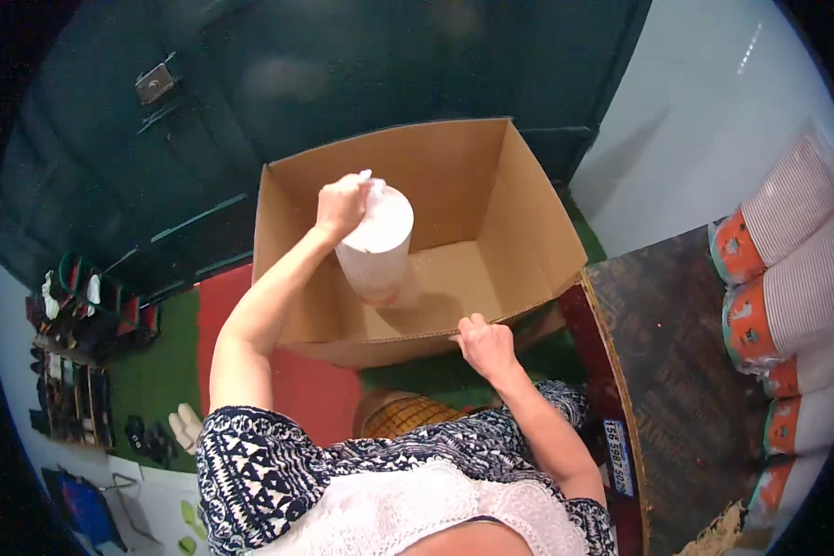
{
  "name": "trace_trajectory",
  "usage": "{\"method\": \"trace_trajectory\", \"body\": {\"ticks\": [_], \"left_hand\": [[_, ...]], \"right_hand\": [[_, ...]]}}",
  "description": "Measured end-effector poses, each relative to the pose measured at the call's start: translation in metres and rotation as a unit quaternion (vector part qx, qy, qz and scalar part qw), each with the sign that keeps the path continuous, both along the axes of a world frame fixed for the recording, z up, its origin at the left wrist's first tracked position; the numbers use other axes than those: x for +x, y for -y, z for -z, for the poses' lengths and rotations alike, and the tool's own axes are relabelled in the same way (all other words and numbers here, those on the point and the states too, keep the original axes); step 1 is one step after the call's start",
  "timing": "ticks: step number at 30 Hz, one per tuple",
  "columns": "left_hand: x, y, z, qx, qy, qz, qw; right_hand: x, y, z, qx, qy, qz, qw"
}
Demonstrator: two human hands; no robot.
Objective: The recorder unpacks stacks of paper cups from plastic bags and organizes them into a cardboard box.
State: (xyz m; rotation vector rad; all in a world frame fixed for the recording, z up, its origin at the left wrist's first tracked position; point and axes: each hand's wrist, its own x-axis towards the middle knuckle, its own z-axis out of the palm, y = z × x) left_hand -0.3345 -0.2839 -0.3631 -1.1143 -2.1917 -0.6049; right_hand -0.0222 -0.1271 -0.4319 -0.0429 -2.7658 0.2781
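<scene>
My left hand (343,205) is closed on the gathered plastic at the top of a white, cylindrical pack of paper cups (377,262). The pack stands nearly upright inside a large open cardboard box (454,167), toward its left side, with a faint orange tint near its lower end. Whether its bottom touches the box floor I cannot tell. My right hand (487,346) grips the near rim of the box, fingers curled over the edge.
To the right, a dark board-topped table (676,352) carries several plastic-wrapped packs of striped cups (780,222) with orange bands. A dark green metal door (343,65) rises behind the box. Red matting (227,315) lies left of it; a shoe rack (74,398) stands farther left.
</scene>
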Motion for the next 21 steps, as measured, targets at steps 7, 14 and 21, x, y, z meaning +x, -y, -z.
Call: {"method": "trace_trajectory", "body": {"ticks": [7,14,21], "left_hand": [[-0.015,-0.038,0.068,0.016,0.144,-0.049,0.988],[-0.036,-0.131,0.109,0.087,0.235,-0.088,0.964],[-0.047,-0.209,0.126,0.114,0.301,-0.128,0.938]], "right_hand": [[0.037,0.008,-0.039,-0.107,-0.036,-0.087,0.990],[0.173,-0.054,0.001,-0.127,-0.055,0.127,0.982],[0.228,-0.030,-0.001,-0.173,-0.015,0.155,0.973]]}}
